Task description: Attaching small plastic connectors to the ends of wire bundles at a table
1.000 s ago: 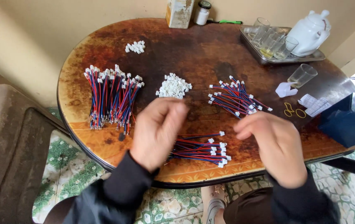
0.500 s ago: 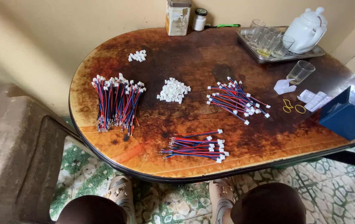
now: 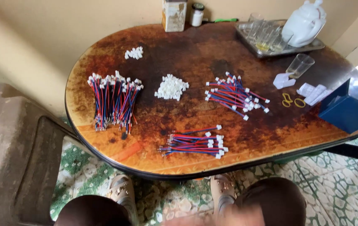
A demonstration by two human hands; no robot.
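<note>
Neither of my hands shows clearly; only a blurred skin-coloured patch (image 3: 216, 217) lies at the bottom edge between my knees, and I cannot tell what it is. On the oval brown table (image 3: 195, 50) a small bundle of red and blue wires with white plugs (image 3: 193, 144) lies near the front edge. A large bundle of such wires (image 3: 114, 100) sits at the left and a looser bundle (image 3: 235, 94) at the right. Between them is a pile of white connectors (image 3: 171, 87); a smaller pile (image 3: 134, 52) lies farther back.
A metal tray (image 3: 246, 39) with glasses and a white teapot (image 3: 304, 23) stands at the back right. A lone glass (image 3: 299, 65), yellow rubber bands (image 3: 292, 100) and a blue box (image 3: 346, 111) are at the right. A tin (image 3: 174, 14) stands by the wall. A chair (image 3: 24, 167) is left.
One second ago both hands were over the small wire bundle near the front edge. They have pulled back out of view, the bundle stays on the table, and the view has shifted left.
</note>
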